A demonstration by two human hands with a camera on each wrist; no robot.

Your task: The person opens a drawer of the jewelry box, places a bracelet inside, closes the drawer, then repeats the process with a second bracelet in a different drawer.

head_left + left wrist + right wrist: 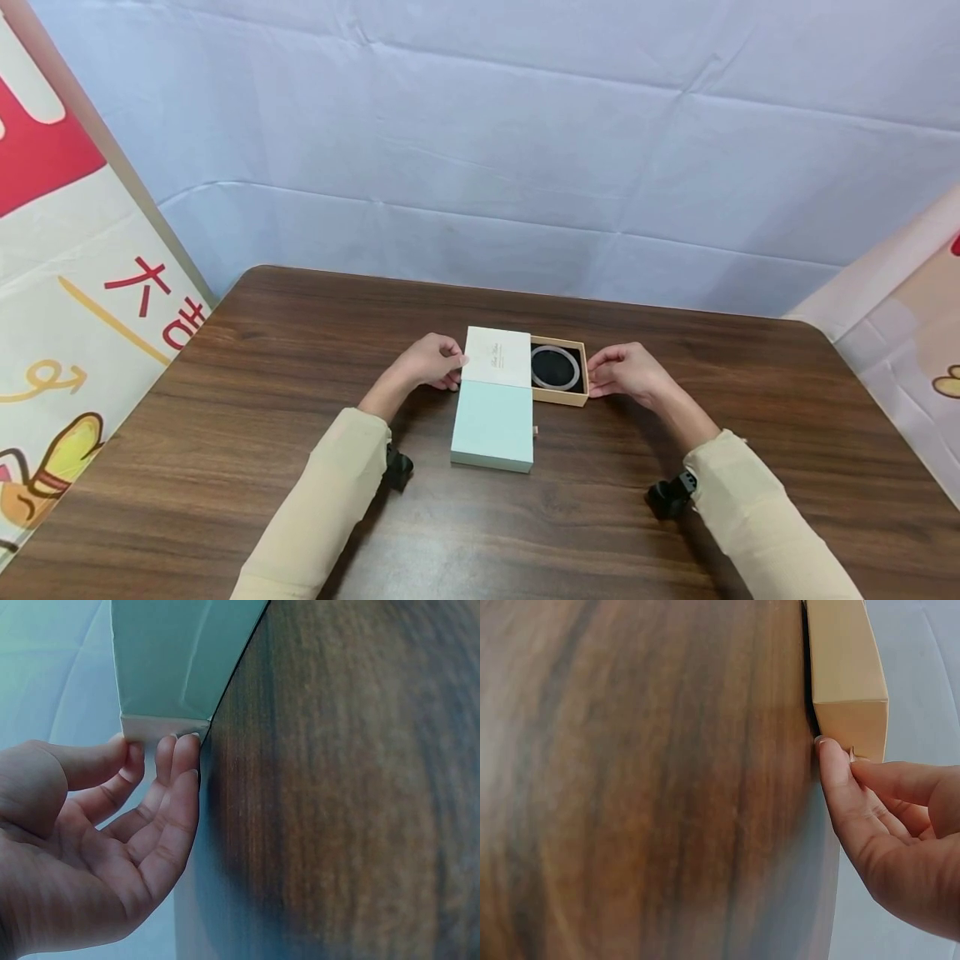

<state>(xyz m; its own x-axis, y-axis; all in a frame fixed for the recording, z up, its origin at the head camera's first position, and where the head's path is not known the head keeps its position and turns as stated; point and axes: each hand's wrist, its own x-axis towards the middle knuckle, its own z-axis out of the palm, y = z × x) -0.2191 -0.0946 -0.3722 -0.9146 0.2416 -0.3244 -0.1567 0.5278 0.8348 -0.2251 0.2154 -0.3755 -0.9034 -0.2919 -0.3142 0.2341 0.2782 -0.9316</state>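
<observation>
A flat box sleeve with a white top [497,357] and small printed lettering lies on the table. From its right side protrudes a tan cardboard drawer [558,397], holding a silvery bangle [574,367] around a black insert. My left hand [438,362] holds the sleeve's left end by thumb and fingers; the left wrist view shows that whitish end [161,727] beside a mint green side [161,656]. With thumb and finger, my right hand [630,371] pinches a small tab [852,752] on the drawer's outer end.
A mint green box [492,421] lies directly against the white sleeve's near edge, a small tab [536,432] at its right side. Dark wood tabletop [225,467] surrounds both. Behind the table hangs a pale cloth [487,150], with printed sheets at left and right.
</observation>
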